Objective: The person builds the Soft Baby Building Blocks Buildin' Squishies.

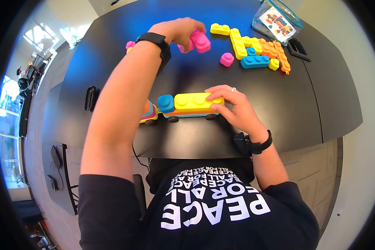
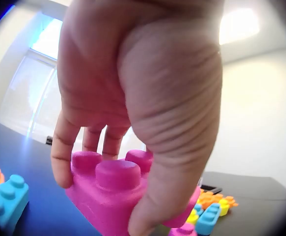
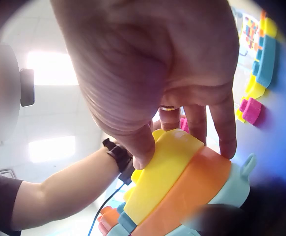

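My left hand (image 1: 180,32) is over the far side of the table, gripping a pink building block (image 1: 201,42). In the left wrist view the thumb and fingers hold opposite sides of the pink block (image 2: 106,201), studs up. Nearer my body, my right hand (image 1: 236,109) holds the right end of a long yellow block (image 1: 191,101), thumb on one side and fingers across the other. That yellow block tops a wheeled toy wagon with an orange layer (image 3: 184,191) and a light blue base. A blue block (image 1: 166,103) sits at the wagon's left end.
Left of the wagon stands a second wheeled car (image 1: 150,113), partly behind my left forearm. A small pink block (image 1: 227,59) lies near several yellow, orange and blue blocks (image 1: 255,62). A clear bag (image 1: 278,21) and a black tray (image 1: 298,49) are at the back right.
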The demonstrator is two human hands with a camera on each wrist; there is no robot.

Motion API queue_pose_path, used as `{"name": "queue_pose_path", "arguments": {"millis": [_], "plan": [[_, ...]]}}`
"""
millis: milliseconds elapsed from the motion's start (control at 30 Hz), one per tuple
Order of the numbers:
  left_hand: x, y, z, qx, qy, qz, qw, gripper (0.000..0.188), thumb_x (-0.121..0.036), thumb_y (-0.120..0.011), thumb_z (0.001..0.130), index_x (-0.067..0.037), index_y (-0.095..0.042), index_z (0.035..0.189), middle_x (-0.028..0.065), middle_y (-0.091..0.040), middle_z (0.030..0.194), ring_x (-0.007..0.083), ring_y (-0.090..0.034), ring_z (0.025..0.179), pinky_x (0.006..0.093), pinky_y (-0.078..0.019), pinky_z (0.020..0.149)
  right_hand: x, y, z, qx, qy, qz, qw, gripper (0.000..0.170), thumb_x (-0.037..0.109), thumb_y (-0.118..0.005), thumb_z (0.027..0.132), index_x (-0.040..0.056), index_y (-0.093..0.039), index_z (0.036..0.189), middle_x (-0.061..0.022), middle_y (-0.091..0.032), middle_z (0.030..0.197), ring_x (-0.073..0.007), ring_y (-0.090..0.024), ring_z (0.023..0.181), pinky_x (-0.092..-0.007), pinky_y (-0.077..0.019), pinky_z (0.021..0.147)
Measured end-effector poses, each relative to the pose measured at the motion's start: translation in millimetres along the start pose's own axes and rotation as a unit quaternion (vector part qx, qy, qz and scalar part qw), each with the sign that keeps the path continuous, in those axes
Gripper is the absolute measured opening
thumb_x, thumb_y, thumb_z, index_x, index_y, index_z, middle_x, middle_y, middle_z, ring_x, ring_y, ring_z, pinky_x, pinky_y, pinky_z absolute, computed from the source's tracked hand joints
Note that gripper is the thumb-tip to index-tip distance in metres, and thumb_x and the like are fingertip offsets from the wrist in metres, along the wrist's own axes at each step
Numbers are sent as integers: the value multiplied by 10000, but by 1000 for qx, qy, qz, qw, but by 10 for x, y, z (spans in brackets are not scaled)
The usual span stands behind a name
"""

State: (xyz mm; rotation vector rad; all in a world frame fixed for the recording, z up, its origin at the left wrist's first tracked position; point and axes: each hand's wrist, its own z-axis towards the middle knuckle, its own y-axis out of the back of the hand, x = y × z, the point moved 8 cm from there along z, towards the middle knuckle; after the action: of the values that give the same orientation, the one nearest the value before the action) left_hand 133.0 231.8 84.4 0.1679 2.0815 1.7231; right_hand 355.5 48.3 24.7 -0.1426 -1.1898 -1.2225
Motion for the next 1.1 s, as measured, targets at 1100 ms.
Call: {"name": "queue_pose_path", "arguments": {"millis": [1100], "plan": [[-972, -338, -2300, -299, 70, 61, 950, 560, -539, -923, 1000, -28, -850, 1218, 104, -813, 1058, 335, -710, 986, 495, -603, 886, 196, 124, -8, -64, 36, 73, 995, 283, -9, -786, 1099, 68, -878, 1356, -132, -805, 1482, -305, -775, 1333, -430, -606, 1150]]}}
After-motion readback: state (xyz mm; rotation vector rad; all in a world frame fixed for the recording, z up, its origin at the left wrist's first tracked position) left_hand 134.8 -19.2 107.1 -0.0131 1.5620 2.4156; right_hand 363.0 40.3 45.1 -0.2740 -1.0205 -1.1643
